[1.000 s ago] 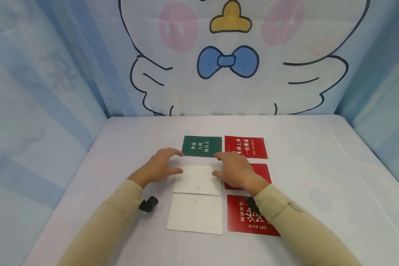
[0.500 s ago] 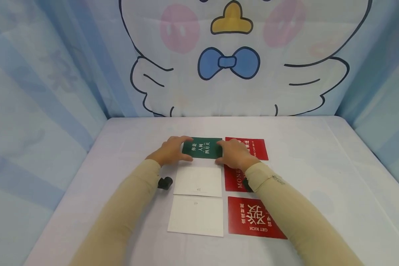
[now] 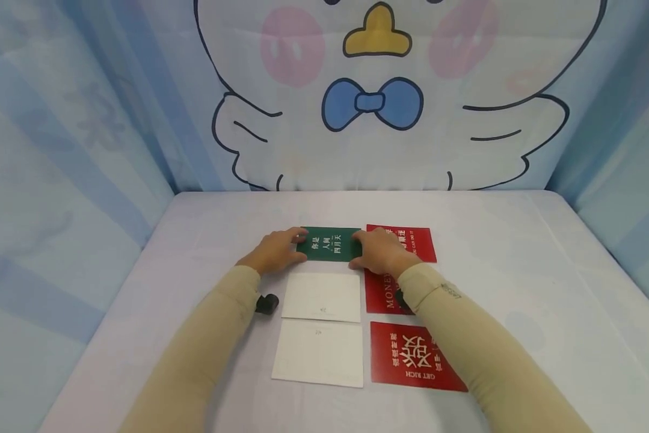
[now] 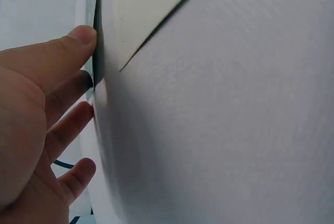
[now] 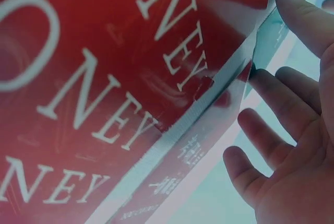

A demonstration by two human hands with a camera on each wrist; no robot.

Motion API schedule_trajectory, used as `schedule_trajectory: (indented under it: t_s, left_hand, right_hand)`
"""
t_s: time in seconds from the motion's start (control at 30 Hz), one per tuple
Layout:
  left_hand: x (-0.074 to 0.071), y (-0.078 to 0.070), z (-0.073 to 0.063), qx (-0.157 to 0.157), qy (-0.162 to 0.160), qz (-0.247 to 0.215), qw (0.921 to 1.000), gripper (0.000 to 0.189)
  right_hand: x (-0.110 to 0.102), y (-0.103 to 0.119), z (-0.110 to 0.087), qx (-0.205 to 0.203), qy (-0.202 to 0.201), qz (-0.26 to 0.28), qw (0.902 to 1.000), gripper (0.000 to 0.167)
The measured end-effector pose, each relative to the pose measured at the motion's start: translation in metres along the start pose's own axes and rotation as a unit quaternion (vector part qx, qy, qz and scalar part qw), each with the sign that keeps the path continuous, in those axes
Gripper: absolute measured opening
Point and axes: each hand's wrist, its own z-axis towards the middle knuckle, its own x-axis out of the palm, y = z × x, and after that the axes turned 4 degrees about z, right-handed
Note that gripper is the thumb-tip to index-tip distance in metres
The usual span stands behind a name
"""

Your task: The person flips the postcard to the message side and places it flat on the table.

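Note:
A green card (image 3: pixel 329 244) with white Chinese characters lies flat at the back of the table. My left hand (image 3: pixel 273 250) is at its left side, thumb and fingers spread and touching that edge. At the opposite edge, the fingers of my right hand (image 3: pixel 382 251) touch the card and cover part of a red card (image 3: pixel 420 245) beside it. The left wrist view shows my thumb (image 4: pixel 81 38) and index fingertip right at the card's edge. In the right wrist view, fingers (image 5: pixel 284 98) reach the green card (image 5: pixel 271 38) past a red "MONEY" card (image 5: pixel 78 98).
Two cream-white cards, an upper one (image 3: pixel 322 296) and a lower one (image 3: pixel 319 353), lie in line below the green card. To their right are the red "MONEY" card, partly under my right wrist, and a red "GET RICH" card (image 3: pixel 405 355). A cartoon curtain (image 3: pixel 373 150) stands behind the table.
Both hands have moved from the upper white card away to the green card's side edges. Over the last half second the left hand has shifted slightly outward; the cards look unmoved.

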Motion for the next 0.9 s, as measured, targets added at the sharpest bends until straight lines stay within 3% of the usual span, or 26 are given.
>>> schedule_trajectory:
  t_s: [0.23, 0.4, 0.47, 0.57, 0.67, 0.77, 0.83, 0.9]
  left_hand:
    - [0.003, 0.006, -0.012, 0.036, -0.018, -0.008, 0.9992, 0.047]
    - [0.006, 0.009, -0.018, 0.056, -0.041, 0.007, 0.9976, 0.048]
    - [0.006, 0.009, -0.02, 0.06, -0.056, 0.015, 0.9965, 0.05]
    - [0.004, 0.008, -0.021, 0.065, -0.105, 0.006, 0.9923, 0.046]
    - [0.0, 0.005, -0.023, 0.078, -0.184, -0.045, 0.9787, 0.042]
    - [-0.004, 0.001, -0.024, 0.091, -0.251, -0.107, 0.9578, 0.044]
    - [-0.007, -0.001, -0.025, 0.089, -0.275, -0.14, 0.9471, 0.043]
    - [-0.008, -0.002, -0.024, 0.079, -0.285, -0.158, 0.9421, 0.037]
  right_hand:
    - [0.001, 0.001, -0.002, -0.01, 0.007, -0.005, 0.9999, 0.078]
    - [-0.001, 0.002, -0.004, -0.018, -0.015, 0.02, 0.9995, 0.067]
    - [-0.001, 0.002, -0.004, -0.026, -0.028, 0.028, 0.9989, 0.061]
    - [-0.001, 0.002, -0.005, -0.033, -0.058, 0.055, 0.9963, 0.052]
    - [-0.002, 0.002, -0.005, -0.044, -0.116, 0.12, 0.985, 0.046]
    - [-0.001, 0.003, -0.005, -0.067, -0.183, 0.193, 0.9616, 0.043]
    - [-0.001, 0.003, -0.006, -0.082, -0.215, 0.22, 0.9478, 0.041]
    - [-0.001, 0.004, -0.006, -0.095, -0.23, 0.23, 0.9409, 0.036]
